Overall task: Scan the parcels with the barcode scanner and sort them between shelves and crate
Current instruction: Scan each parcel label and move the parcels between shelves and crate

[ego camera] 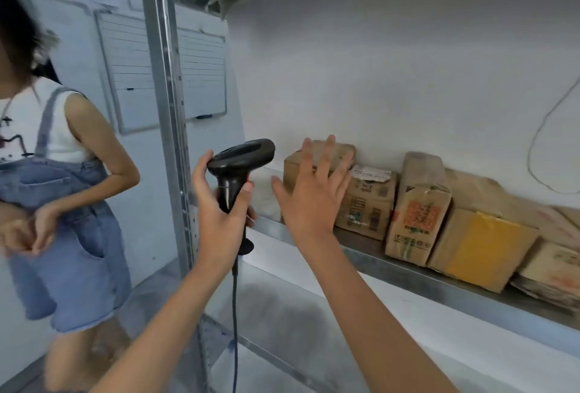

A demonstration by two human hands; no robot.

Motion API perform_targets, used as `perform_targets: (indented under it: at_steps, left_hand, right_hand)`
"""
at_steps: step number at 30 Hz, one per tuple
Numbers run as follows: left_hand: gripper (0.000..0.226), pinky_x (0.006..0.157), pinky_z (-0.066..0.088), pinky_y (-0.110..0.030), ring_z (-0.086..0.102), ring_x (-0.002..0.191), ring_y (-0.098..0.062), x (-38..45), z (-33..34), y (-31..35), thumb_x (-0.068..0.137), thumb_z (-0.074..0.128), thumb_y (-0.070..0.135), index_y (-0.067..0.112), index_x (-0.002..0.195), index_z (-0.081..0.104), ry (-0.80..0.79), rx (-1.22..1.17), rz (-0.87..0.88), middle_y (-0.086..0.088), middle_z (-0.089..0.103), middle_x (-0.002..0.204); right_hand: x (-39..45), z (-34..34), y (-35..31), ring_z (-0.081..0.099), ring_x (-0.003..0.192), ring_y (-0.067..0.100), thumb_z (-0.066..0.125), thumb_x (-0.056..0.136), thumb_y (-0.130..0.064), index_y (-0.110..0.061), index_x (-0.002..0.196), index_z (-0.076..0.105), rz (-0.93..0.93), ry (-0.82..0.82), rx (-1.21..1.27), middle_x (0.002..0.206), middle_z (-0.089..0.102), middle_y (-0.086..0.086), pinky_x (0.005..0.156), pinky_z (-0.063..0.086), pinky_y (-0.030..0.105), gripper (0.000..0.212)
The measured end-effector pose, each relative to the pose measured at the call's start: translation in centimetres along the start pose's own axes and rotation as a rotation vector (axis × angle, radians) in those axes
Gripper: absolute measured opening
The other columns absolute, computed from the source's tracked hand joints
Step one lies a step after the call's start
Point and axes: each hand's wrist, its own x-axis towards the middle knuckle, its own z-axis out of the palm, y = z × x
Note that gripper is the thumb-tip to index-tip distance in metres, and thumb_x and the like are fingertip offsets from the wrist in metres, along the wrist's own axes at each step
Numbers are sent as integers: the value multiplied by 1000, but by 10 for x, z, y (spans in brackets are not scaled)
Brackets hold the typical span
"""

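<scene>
The right hand [309,191] is hovering open and empty just in front of the leftmost cardboard parcel [317,160] on the shelf [408,270], nearer it than the left hand [219,213], which is gripping the barcode scanner [237,169] just left, head aimed right toward the parcel row

Barcode scanner [240,158], in left hand [219,213]: black plastic, semi-gloss. Parcels [417,210], beyond right hand [310,198]: matt brown cardboard, creased; one yellow-taped. Shelf [408,270] beneath them: dull grey metal, smooth.
</scene>
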Motion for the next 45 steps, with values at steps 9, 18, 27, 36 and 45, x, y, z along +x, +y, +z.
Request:
perform_targets:
  at_steps: [9, 18, 27, 36, 45]
  left_hand:
    - [66, 57, 54, -30, 57, 55, -23, 59, 6, -53, 98, 61, 5, 41, 143, 28, -214, -216, -125, 6, 71, 83]
    - [65, 82, 60, -39, 73, 76, -28, 48, -18, -69, 98, 65, 18, 47, 142, 27, -162, -273, -209, -11, 66, 124]
    - [66, 108, 45, -58, 69, 112, -22, 55, -52, -63, 99, 64, 17, 40, 148, 25, -87, -401, -378, -3, 73, 116]
    - [68, 110, 46, -49, 70, 109, -13, 58, -64, -44, 99, 61, 11, 35, 149, 21, -124, -338, -242, -6, 64, 134]
    - [67, 91, 59, -33, 72, 103, -14, 50, -61, -45, 99, 59, 4, 32, 149, 24, -144, -403, -247, -21, 61, 131]
  right_hand:
    - [13, 31, -9, 40, 131, 52, 79, 71, -50, -13, 122, 67, 225, 230, -163, 150, 45, 17, 99, 45, 64, 64]
    - [-33, 29, -38, 39, 129, 37, 73, 75, -47, -14, 126, 67, 145, 611, 90, 132, 60, 3, 103, 45, 50, 62]
    - [-83, 29, -78, 43, 127, 10, 67, 76, -50, -32, 132, 52, 361, 529, 471, 132, 53, -12, 107, 41, 47, 61]
    - [-74, -6, -83, 36, 128, 3, 63, 95, -39, -18, 152, 27, 435, 32, 269, 146, 36, -5, 104, 32, 14, 70]
    - [-45, -4, -118, -8, 149, 49, 42, 81, -84, -3, 158, -3, 491, -268, -210, 164, -12, 23, 121, -3, 54, 120]
